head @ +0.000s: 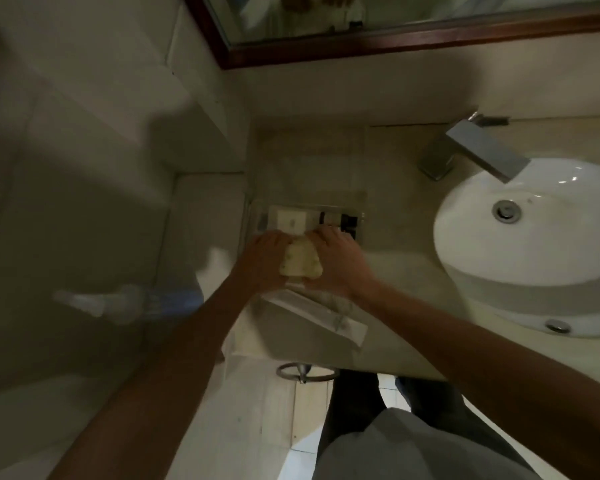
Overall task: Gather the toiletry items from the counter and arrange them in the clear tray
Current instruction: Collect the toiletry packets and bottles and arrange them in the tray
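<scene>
Toiletry items, among them a pale yellow, speckled soft packet (300,261), are gathered at the left part of the beige stone desk (395,271). Both hands hold the packet at once, just near of the clear rectangular plastic tray (262,220). The left hand (262,261) grips its left side and the right hand (336,261) its right side, with the fingers (326,233) of each curled and clamped on the packet; the fingertips reach to the tray's near edge. The picture is too blurred to tell whether the packet touches the tray.

Inside the tray lies a white square box (291,220) toward the left, and small dark items (347,223) sit at the right end; their shapes are too blurred to name.

Near of the hands, a flat white paper sleeve (326,317) lies slanted on the desk, partly under the right wrist.

To the right, well apart from the tray, stands a round white ceramic basin (534,244) with a metal drain, and a square chrome tap (482,150) reaches over its far rim. A mirror in a dark wooden frame (395,39) hangs on the far wall.
</scene>
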Demonstrator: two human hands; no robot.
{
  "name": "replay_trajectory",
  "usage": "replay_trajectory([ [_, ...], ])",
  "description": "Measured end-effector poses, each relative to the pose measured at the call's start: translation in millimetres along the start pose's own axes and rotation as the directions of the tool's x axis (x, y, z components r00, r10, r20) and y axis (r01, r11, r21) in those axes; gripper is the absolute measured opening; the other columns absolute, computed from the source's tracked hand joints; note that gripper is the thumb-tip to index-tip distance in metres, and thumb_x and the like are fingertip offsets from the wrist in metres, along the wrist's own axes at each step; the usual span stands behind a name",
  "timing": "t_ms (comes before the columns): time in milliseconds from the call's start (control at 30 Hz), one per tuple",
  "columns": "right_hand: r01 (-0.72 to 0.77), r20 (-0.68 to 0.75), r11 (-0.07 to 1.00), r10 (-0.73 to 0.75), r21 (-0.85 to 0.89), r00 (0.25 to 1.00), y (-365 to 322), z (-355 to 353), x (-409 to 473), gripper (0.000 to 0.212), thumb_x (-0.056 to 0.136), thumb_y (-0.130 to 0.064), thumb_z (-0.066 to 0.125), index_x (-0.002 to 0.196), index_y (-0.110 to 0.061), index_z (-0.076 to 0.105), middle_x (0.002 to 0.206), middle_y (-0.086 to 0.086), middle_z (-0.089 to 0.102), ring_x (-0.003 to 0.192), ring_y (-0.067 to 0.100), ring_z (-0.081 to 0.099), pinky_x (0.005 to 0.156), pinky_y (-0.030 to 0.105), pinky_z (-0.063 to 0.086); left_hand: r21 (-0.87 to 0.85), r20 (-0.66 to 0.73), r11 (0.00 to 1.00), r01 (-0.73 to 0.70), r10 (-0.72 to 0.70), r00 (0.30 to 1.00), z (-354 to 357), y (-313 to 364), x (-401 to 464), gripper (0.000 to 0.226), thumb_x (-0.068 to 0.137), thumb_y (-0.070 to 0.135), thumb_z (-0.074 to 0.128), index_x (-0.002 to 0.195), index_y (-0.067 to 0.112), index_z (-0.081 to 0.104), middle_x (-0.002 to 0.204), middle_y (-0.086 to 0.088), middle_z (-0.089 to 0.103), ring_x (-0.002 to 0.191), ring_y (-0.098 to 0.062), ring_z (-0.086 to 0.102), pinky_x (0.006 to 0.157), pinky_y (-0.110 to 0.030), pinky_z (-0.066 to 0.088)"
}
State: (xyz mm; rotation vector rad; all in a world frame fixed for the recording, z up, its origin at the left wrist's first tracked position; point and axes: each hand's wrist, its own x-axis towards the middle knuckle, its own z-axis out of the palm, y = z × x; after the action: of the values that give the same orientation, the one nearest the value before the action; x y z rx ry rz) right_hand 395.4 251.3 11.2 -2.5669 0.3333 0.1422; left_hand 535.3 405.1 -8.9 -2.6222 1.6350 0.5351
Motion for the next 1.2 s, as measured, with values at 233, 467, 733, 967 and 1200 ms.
replay_trajectory([
  [233, -0.013, -0.143, 1.0, 0.012, -0.006, 0.99, 27.6, 10.4, -6.7, 0.063, 0.082, -0.058, 0.058, 0.129, -0.016, 0.055, 0.127, 0.003, 0.052, 0.114, 0.02, 0.047, 0.097, 0.039, 0.045, 0.052, 0.071, 0.996, -0.073, 0.07, 0.995, 2.4, -44.7, -0.7, 0.085, 0.067, 0.056, 0.071, 0.139, 0.024, 0.039, 0.135, -0.001, 0.047, 0.119, -0.023, 0.046, 0.103, -0.043, 0.032],
  [467, -0.035, -0.144, 0.999, 0.037, 0.014, 0.989, 48.2, 10.6, -44.0, 0.055, 0.084, -0.049, 0.06, 0.128, -0.017, 0.056, 0.127, 0.005, 0.054, 0.114, 0.021, 0.05, 0.094, 0.036, 0.046, 0.11, -0.043, 0.991, -0.071, 0.076, 0.996, -3.0, -42.6, -11.5, 0.08, 0.068, 0.047, 0.069, 0.138, 0.019, 0.042, 0.137, -0.005, 0.047, 0.122, -0.027, 0.047, 0.107, -0.044, 0.032],
  [733, 0.032, -0.119, 0.999, -0.034, -0.017, 0.992, 37.9, 19.9, -72.1, 0.055, 0.086, -0.051, 0.056, 0.129, -0.016, 0.056, 0.13, 0.007, 0.055, 0.117, 0.024, 0.052, 0.1, 0.041, 0.045, 0.032, -0.074, 0.999, -0.019, 0.021, 0.997, -3.9, -12.8, 6.8, 0.08, 0.087, 0.053, 0.053, 0.153, 0.022, 0.021, 0.162, -0.008, 0.012, 0.148, -0.03, 0.012, 0.118, -0.052, 0.021],
  [967, 0.008, -0.129, 1.0, -0.011, -0.021, 0.992, 45.8, 28.0, -75.7, 0.054, 0.09, -0.047, 0.053, 0.135, -0.017, 0.05, 0.137, 0.009, 0.052, 0.124, 0.026, 0.049, 0.106, 0.043, 0.041, -0.054, -0.041, 0.992, 0.11, -0.112, 0.993, 34.6, -10.8, 6.8, 0.075, 0.095, 0.065, 0.031, 0.155, 0.026, 0.009, 0.164, -0.002, -0.004, 0.15, -0.026, -0.009, 0.119, -0.055, 0.011],
  [1200, -0.016, -0.209, 1.0, 0.017, 0.01, 0.978, 52.1, 16.7, -68.9, 0.053, 0.089, -0.041, 0.057, 0.134, -0.015, 0.052, 0.134, 0.009, 0.053, 0.121, 0.026, 0.049, 0.105, 0.041, 0.039, -0.121, -0.174, 0.988, 0.097, -0.117, 0.978, 23.6, 4.8, 8.1, 0.084, 0.088, 0.066, 0.045, 0.151, 0.014, 0.025, 0.162, -0.01, 0.013, 0.15, -0.028, 0.003, 0.117, -0.057, 0.017],
])
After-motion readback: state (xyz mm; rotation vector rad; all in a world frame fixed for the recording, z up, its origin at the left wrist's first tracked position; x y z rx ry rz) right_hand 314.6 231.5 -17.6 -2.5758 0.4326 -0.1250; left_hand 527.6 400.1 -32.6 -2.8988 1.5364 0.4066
